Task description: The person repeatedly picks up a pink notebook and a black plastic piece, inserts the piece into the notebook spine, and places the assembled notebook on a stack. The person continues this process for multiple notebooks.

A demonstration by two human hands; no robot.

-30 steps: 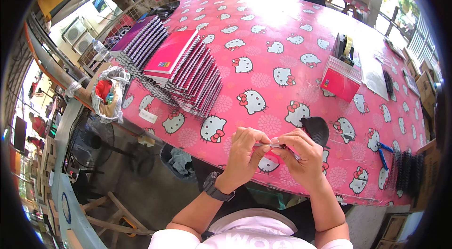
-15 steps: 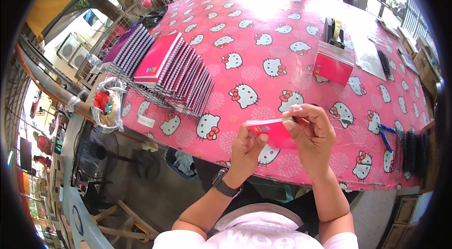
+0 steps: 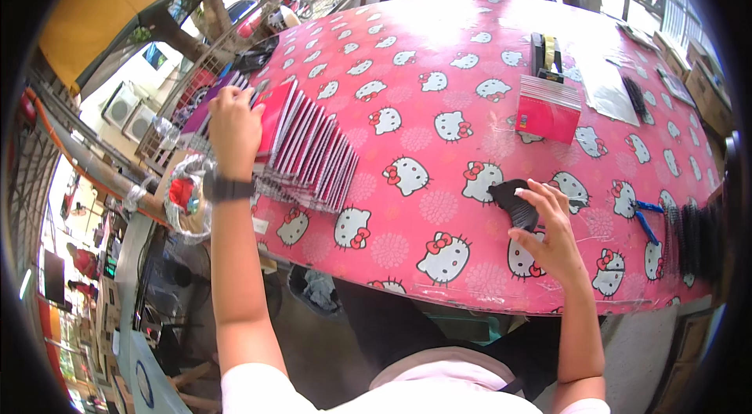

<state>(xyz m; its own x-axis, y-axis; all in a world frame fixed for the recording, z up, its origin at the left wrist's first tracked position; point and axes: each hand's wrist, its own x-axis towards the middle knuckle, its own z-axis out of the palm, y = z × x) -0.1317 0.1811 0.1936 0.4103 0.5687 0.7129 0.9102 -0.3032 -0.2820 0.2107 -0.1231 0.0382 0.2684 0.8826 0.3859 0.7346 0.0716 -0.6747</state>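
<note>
On pink cat-print tablecloth [image 3: 439,85]: left hand [image 3: 233,126] fingers curled, resting on row of red notebooks [image 3: 305,149]; right hand [image 3: 552,230] fingers pinching black comb-like strip [image 3: 515,204].

Lying far across the bench [image 3: 439,61], under its pink cat-print cloth: a stack of red booklets [image 3: 547,108] beside a tape dispenser [image 3: 546,54]. Near the right edge, blue-handled pliers [image 3: 647,218] and clear plastic sleeves [image 3: 605,89].

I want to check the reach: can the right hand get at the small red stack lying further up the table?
Probably yes. The right hand rests on a black comb-like piece, and only bare tablecloth lies between it and the red stack. It would need to let go first.
</note>
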